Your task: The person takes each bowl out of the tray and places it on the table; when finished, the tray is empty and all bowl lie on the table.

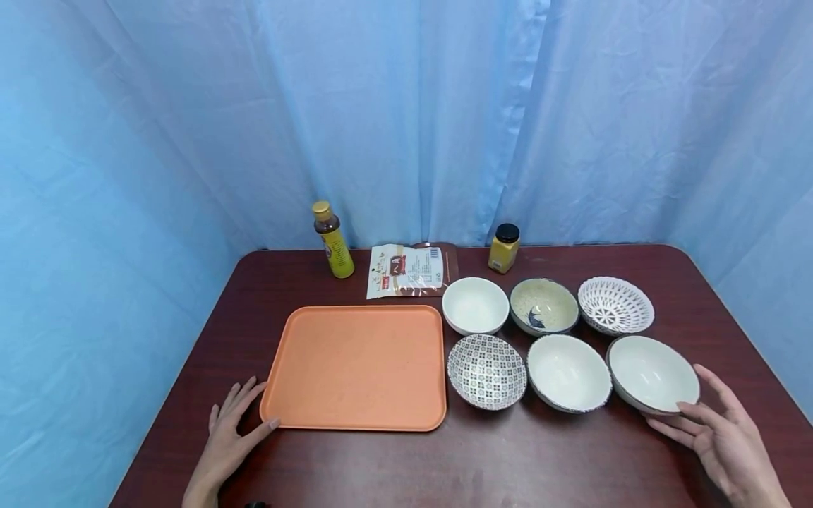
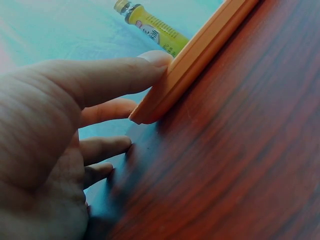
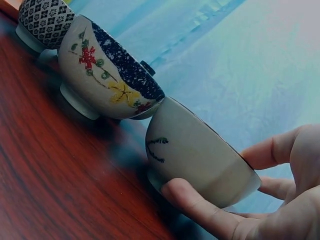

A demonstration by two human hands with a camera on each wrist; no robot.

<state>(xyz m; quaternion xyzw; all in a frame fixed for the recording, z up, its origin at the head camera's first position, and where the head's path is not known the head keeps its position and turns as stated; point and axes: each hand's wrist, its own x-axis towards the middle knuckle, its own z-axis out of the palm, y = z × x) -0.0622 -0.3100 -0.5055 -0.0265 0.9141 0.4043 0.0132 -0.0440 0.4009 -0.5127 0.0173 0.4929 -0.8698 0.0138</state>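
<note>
At the tray's near-left corner, my left hand touches the orange tray with its thumb tip on the rim, the other fingers spread along the left side. On the right, my right hand holds the outer side of a white bowl, its thumb low on the wall and a finger at the rim in the right wrist view. That bowl appears to stand on the table. Beside it are another white bowl, painted with flowers outside, and a black-and-white patterned bowl.
Behind the front bowls stand a small white bowl, a speckled bowl and a white openwork basket. Further back are a yellow-green bottle, a white-and-brown food packet and a yellow jar. Blue curtains surround the dark table.
</note>
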